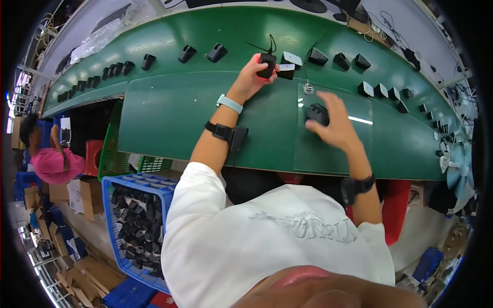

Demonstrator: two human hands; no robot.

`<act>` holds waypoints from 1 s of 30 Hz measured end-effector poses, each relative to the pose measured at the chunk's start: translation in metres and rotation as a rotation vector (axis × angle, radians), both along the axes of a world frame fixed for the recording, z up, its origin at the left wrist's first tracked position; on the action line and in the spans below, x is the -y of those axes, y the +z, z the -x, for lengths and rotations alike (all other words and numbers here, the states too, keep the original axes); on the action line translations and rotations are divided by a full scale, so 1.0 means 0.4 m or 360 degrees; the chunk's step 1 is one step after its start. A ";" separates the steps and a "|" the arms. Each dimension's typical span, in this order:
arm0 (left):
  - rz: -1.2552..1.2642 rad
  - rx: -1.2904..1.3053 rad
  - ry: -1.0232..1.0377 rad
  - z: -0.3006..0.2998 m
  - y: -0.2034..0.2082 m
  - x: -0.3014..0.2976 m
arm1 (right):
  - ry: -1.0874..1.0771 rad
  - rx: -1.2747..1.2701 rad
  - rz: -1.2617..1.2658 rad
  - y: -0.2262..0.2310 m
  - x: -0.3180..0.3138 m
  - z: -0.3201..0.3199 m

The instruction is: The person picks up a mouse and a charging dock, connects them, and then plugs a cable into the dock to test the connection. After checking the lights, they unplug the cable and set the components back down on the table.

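Observation:
My left hand [247, 81] is closed around a small black box-shaped device [266, 64], with the thumb on its face. Red light glows along the device's edges, and a thin black cable [271, 45] runs from its far end. My right hand [340, 126] is open, thumb and fingers spread on either side of another black device [319, 113] over a clear sheet [328, 151]; whether they touch it I cannot tell. Just right of my left hand are two white-topped devices [291, 58]. A small pale connector [308, 88] on a cable lies beyond my right hand.
Black and white-topped devices stand in a curved row along the green table [169, 110], including a black one [217, 53]. A blue crate [167, 192] full of black parts and a green basket [110, 149] are at left. A person in pink [56, 163] sits farther left. A fan [454, 167] is far right.

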State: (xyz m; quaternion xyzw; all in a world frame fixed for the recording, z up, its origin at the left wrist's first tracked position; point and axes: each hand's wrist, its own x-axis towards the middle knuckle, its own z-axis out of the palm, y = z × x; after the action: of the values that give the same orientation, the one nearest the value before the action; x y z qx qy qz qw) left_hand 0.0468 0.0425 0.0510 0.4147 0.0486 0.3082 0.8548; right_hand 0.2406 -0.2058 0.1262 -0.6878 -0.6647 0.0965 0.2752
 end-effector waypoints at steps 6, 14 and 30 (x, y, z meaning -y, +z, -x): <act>0.0160 0.0202 -0.0185 -0.010 0.002 -0.001 | -0.0377 0.0193 0.0366 -0.049 0.082 0.021; 0.0220 0.0201 -0.0187 -0.009 0.055 0.039 | -0.0245 -0.1475 -0.0491 -0.033 -0.083 0.051; -0.0276 -0.0089 0.0008 0.009 0.021 0.025 | -0.0253 -0.0997 -0.0760 -0.065 -0.244 0.156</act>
State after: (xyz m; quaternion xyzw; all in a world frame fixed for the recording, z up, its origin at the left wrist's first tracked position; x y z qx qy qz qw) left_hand 0.0431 0.0324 0.0596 0.4956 0.0468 0.3018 0.8131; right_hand 0.1780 -0.1083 0.1001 -0.5913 -0.4971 0.1226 0.6231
